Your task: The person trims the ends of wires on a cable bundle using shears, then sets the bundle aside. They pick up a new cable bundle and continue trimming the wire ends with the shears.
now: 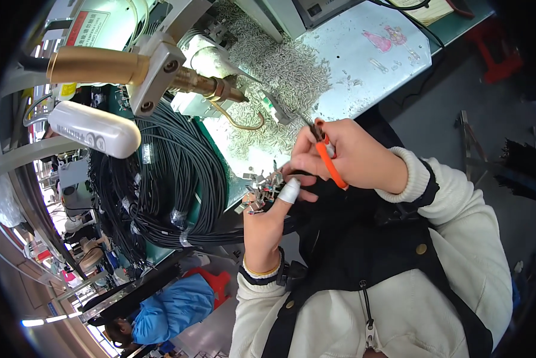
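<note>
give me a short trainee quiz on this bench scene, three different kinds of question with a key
1. What coloured-handle item does the right hand hold?
2. True or false: a white wrapping covers part of the left hand.
3. Which colour are the coiled cables on the bench?
(a) red
(b) black
(c) yellow

Key:
1. An orange-handled tool.
2. True.
3. b

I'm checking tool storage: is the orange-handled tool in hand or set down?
In hand: the right hand curls its fingers around the orange-handled tool.
</note>
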{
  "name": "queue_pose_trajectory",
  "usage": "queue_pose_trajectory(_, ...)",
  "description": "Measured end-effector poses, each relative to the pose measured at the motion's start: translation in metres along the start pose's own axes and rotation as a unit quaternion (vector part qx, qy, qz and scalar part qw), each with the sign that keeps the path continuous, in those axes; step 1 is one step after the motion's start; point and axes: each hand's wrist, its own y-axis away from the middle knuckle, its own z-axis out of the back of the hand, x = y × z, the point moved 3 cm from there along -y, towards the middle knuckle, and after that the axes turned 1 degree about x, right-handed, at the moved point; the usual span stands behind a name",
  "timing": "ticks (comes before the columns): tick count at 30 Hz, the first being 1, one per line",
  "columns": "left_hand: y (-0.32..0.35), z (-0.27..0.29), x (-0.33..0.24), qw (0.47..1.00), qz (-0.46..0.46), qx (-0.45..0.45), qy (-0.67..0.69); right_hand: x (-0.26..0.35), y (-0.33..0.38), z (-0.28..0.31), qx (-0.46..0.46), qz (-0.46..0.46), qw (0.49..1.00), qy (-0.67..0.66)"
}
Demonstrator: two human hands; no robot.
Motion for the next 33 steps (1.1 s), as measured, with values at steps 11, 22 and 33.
queue_pose_trajectory(11, 0.002, 0.006, 0.009, 0.984, 0.007, 0.035, 0.174, -0.020, 0.007, 0.003, -0.067, 0.107, 0.988, 0.088)
queue_pose_trajectory(22, 0.000, 0.013, 0.021, 0.972, -0.132, -0.194, 0.009, 0.001, 0.020, -0.004, -0.113, 0.418, 0.763, 0.480)
queue_pose_trajectory(33, -0.003, 0.001, 0.011, 0.963, -0.172, -0.193, -0.073, -0.016, 0.002, -0.008, -0.030, 0.006, 0.995, -0.091)
